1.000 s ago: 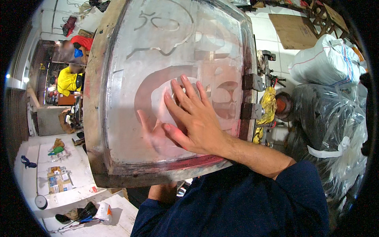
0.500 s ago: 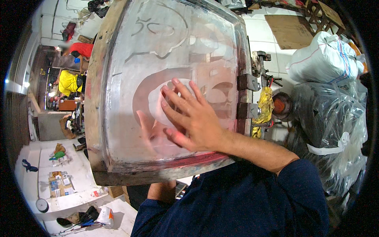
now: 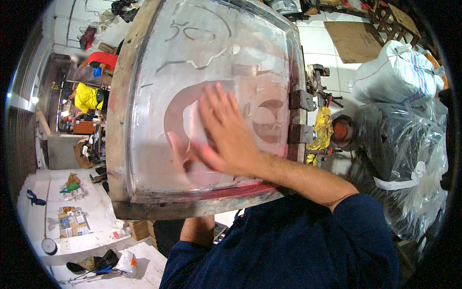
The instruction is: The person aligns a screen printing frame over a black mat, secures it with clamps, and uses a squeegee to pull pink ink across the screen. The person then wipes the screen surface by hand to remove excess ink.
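Observation:
A screen-printing frame [image 3: 121, 144] with a wooden border stands tilted up in front of me. Its pale, see-through mesh [image 3: 149, 168] carries a cartoon-like outline and large curved shapes. My right hand [image 3: 226, 130] lies flat against the near face of the mesh, over the big ring shape, with its fingers stretched out and slightly blurred by motion. My left forearm [image 3: 198, 228] passes behind the frame's lower edge. Through the mesh, my left hand [image 3: 179, 153] shows dimly on the far side, its thumb spread out; its other fingers are partly covered by my right hand.
Metal hinge clamps [image 3: 302, 134] hold the frame's right side, beside a yellow cloth [image 3: 322, 127]. Farther right are a white sack [image 3: 392, 72] and a big plastic-wrapped bundle [image 3: 404, 154]. At the far left, people work, one in a yellow shirt [image 3: 87, 98].
My right hand has slid slightly left and up on the mesh, and its fingers have drawn closer together. Behind the mesh, my left hand has shifted only a little.

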Action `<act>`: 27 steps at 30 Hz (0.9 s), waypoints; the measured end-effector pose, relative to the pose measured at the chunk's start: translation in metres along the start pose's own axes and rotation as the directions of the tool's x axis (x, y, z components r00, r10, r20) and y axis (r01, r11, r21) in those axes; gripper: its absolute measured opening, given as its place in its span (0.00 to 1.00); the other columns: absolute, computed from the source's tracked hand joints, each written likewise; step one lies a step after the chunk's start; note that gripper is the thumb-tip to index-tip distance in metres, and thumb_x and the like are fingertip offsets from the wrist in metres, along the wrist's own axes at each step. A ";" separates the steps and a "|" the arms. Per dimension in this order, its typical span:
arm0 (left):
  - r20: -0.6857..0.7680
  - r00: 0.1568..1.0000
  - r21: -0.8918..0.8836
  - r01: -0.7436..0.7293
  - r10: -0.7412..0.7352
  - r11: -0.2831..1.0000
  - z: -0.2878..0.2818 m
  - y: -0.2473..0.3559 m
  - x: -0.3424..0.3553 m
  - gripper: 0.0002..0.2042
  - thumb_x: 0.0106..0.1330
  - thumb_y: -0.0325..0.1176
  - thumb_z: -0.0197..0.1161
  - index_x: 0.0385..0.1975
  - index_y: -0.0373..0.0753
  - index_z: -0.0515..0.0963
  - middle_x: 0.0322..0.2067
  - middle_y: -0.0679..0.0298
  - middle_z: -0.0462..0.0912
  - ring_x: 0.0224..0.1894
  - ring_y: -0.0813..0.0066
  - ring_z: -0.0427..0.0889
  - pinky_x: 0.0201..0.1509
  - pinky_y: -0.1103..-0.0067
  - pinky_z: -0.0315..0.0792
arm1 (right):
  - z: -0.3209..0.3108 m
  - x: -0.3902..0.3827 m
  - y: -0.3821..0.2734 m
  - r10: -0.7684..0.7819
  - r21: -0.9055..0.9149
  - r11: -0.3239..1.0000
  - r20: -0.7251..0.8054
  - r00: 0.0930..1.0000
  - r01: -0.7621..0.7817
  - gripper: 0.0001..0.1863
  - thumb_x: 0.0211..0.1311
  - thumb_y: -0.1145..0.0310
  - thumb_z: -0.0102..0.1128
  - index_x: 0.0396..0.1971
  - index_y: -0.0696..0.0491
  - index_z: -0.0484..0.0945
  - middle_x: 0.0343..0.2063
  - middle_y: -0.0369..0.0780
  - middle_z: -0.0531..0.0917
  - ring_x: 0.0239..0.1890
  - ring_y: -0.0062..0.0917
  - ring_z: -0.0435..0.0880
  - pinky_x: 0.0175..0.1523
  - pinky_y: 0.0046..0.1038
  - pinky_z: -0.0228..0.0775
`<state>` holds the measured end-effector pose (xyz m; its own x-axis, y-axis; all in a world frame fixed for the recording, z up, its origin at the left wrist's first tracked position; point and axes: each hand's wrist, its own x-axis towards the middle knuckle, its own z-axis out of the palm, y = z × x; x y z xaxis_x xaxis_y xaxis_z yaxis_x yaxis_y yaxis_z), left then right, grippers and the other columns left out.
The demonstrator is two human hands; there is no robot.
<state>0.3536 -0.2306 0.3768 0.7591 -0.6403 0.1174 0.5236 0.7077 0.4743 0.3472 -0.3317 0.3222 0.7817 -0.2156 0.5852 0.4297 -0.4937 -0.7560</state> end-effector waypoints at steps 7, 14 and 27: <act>-0.078 0.996 0.041 -0.029 0.032 0.999 -0.010 0.002 -0.008 0.36 0.77 0.57 0.41 0.73 0.33 0.51 0.72 0.52 0.57 0.74 0.61 0.56 0.77 0.62 0.50 | -0.007 0.005 -0.023 -0.298 0.190 0.951 0.345 0.890 0.244 0.40 0.55 0.59 0.60 0.67 0.63 0.62 0.68 0.57 0.62 0.73 0.55 0.54 0.75 0.55 0.41; -0.204 0.972 0.269 -0.057 0.115 0.961 -0.025 0.007 -0.011 0.36 0.77 0.56 0.42 0.73 0.33 0.51 0.72 0.52 0.57 0.74 0.59 0.56 0.77 0.61 0.52 | 0.008 0.017 -0.011 -0.209 0.280 0.949 0.224 0.952 0.142 0.35 0.61 0.63 0.59 0.68 0.58 0.63 0.70 0.50 0.63 0.76 0.45 0.53 0.76 0.52 0.45; -0.270 0.955 0.379 -0.014 0.125 0.925 -0.056 0.013 -0.002 0.36 0.76 0.56 0.44 0.73 0.33 0.52 0.71 0.51 0.58 0.73 0.57 0.58 0.75 0.59 0.56 | -0.008 -0.013 0.093 0.317 -0.353 0.873 -0.113 0.942 -0.336 0.40 0.70 0.47 0.50 0.69 0.65 0.59 0.71 0.54 0.59 0.75 0.48 0.53 0.77 0.50 0.40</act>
<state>0.3806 -0.2034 0.3337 0.8948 -0.4419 -0.0640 0.3270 0.5508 0.7679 0.3734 -0.3818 0.2472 0.8210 -0.4550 0.3449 -0.0469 -0.6558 -0.7534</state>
